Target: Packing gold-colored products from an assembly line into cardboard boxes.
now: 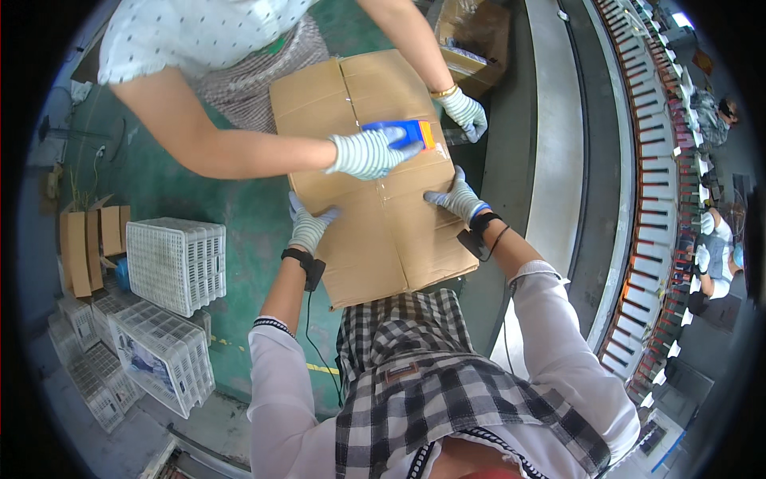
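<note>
A brown cardboard box (363,231) with closed flaps and a seam along its top is between me and a co-worker. My left hand (309,227), in a striped glove, grips its left side, thumb on top. On the right edge, my right hand (461,199) holds the box with its thumb on top too. Across from me, the co-worker's gloved hand (369,153) presses a blue and orange tape dispenser (411,136) onto the seam. The co-worker's other gloved hand (465,113) is by the box's far right edge.
White plastic crates (177,263) stand stacked on the green floor at left, beside open cardboard boxes (92,247). A metal conveyor edge (554,160) runs along the right, with a slotted line (650,199) beyond. Another open carton (479,48) stands at the far right.
</note>
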Demonstrator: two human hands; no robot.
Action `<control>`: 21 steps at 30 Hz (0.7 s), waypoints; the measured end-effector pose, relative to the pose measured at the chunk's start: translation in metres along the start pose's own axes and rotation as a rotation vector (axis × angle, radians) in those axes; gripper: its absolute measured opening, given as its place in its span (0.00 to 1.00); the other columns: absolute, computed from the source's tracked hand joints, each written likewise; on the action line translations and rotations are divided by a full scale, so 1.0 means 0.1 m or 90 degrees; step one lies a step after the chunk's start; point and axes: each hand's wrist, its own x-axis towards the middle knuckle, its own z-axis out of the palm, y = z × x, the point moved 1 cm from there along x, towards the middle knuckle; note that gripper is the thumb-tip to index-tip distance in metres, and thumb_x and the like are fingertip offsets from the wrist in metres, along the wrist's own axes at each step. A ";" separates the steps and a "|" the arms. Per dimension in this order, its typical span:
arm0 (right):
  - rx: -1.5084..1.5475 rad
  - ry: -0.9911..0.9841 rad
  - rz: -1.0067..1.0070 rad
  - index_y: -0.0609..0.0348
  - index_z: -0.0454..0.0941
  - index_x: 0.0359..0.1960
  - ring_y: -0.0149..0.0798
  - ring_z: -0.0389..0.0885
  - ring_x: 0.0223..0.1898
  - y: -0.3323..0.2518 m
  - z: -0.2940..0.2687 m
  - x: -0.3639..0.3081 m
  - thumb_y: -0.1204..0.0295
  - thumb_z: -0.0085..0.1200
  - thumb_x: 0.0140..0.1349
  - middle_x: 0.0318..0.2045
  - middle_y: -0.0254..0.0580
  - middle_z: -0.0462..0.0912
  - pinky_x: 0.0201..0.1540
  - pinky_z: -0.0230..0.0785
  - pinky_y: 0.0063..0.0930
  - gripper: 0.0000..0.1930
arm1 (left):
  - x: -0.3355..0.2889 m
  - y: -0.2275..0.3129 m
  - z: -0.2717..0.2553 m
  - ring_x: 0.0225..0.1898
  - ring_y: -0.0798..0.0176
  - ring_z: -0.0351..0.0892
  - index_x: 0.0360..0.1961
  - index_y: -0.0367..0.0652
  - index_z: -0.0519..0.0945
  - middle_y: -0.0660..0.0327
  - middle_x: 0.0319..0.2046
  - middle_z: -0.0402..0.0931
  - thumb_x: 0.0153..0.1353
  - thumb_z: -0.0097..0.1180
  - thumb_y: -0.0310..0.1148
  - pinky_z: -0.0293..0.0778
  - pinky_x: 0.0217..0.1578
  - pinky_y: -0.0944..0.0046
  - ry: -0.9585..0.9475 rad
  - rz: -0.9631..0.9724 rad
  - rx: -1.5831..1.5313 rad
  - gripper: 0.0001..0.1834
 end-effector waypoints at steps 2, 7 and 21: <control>-0.032 -0.004 -0.020 0.70 0.40 0.76 0.52 0.70 0.69 -0.29 0.15 0.01 0.47 0.82 0.37 0.68 0.62 0.69 0.70 0.64 0.37 0.74 | 0.18 0.24 -0.31 0.70 0.37 0.55 0.77 0.58 0.46 0.51 0.73 0.44 0.66 0.62 0.52 0.77 0.53 0.23 0.017 0.052 0.006 0.48; -0.069 0.030 0.008 0.72 0.39 0.77 0.56 0.67 0.71 -0.30 0.03 0.07 0.45 0.82 0.35 0.70 0.65 0.66 0.71 0.63 0.38 0.76 | 0.40 0.23 -0.10 0.67 0.36 0.61 0.74 0.57 0.56 0.52 0.70 0.55 0.71 0.52 0.56 0.72 0.57 0.24 0.090 0.029 0.005 0.37; -0.110 0.024 -0.240 0.64 0.36 0.79 0.53 0.46 0.79 -0.47 0.15 0.46 0.48 0.85 0.26 0.78 0.61 0.47 0.78 0.47 0.37 0.82 | 0.27 0.49 -0.29 0.62 0.55 0.69 0.71 0.47 0.54 0.56 0.65 0.64 0.51 0.74 0.24 0.81 0.52 0.43 -0.094 0.132 0.169 0.51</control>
